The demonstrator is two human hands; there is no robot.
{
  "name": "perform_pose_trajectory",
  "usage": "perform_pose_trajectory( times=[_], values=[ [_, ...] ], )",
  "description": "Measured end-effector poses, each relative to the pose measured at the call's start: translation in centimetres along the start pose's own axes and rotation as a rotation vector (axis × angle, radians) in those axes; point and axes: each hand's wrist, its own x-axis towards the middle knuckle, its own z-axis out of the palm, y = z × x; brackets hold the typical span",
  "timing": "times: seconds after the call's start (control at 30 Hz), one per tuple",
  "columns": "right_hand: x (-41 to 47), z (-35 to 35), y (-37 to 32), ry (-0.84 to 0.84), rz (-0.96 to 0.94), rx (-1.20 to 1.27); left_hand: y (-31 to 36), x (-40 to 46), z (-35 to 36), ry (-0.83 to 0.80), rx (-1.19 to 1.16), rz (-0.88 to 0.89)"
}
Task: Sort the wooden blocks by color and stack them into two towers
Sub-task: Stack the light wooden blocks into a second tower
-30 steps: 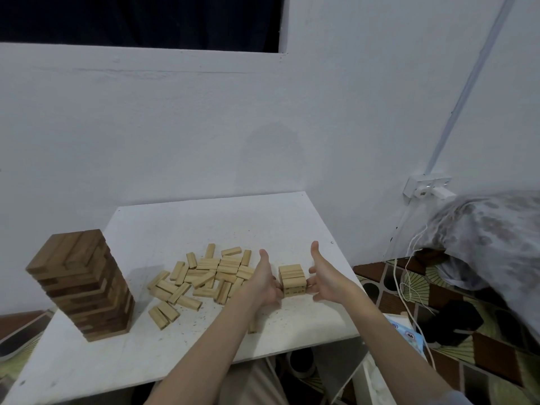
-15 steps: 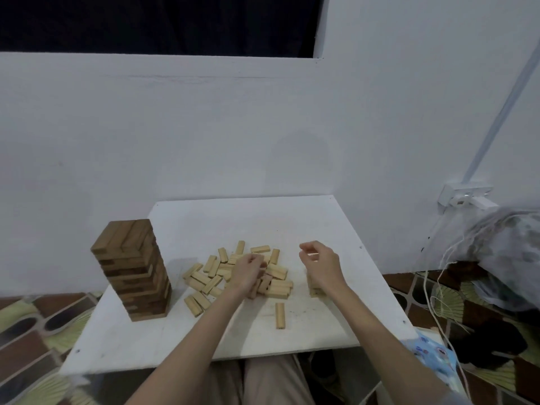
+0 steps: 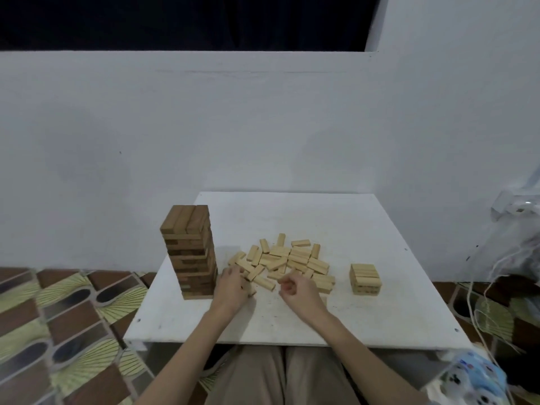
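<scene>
A tall tower of dark wooden blocks [image 3: 188,249] stands at the left of the white table [image 3: 380,323]. A loose pile of light wooden blocks [image 3: 289,260] lies in the middle. To its right sits a short stack of light blocks [image 3: 365,279]. My left hand [image 3: 232,286] is at the pile's near left corner, right beside the dark tower, with its fingers curled round a light block [image 3: 252,293] that is mostly hidden. My right hand [image 3: 295,290] hovers at the pile's near edge with curled fingers, and I see nothing in it.
A white wall rises right behind the table. Patterned floor tiles [image 3: 73,317] spread to the left. White cables [image 3: 479,302] and a wall socket [image 3: 517,207] are at the right, with a blue patterned object [image 3: 479,375] near the table's front right corner.
The view has swung right and down. My right hand left the short light stack and came back to the pile's near edge. My left hand shifted to the pile's left corner by the dark tower.
</scene>
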Motion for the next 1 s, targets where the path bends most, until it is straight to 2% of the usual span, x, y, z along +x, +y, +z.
perform_pose_trajectory(
  times=[0.27, 0.53, 0.73, 0.87, 1.0],
  values=[
    [0.2, 3.3, -0.8, -0.029, -0.154, -0.155, -1.4, -1.2, 0.5, -0.014, -0.125, 0.009],
    [0.2, 3.2, 0.1, -0.033, -0.127, -0.385, -1.5, -0.8, 1.1, -0.005, -0.109, 0.031],
    [0.2, 2.5, 0.7, 0.075, -0.127, -0.301, -0.9, -1.1, 2.0, -0.049, -0.231, 0.068],
    [-0.1, 2.1, 0.7, 0.056, -0.189, -0.235, -0.2, -1.3, 2.3, -0.068, -0.195, 0.113],
    [-0.3, 1.8, 1.2, 0.015, -0.245, -0.303, 0.5, -1.3, 2.7, -0.053, -0.219, 0.106]
  ],
)
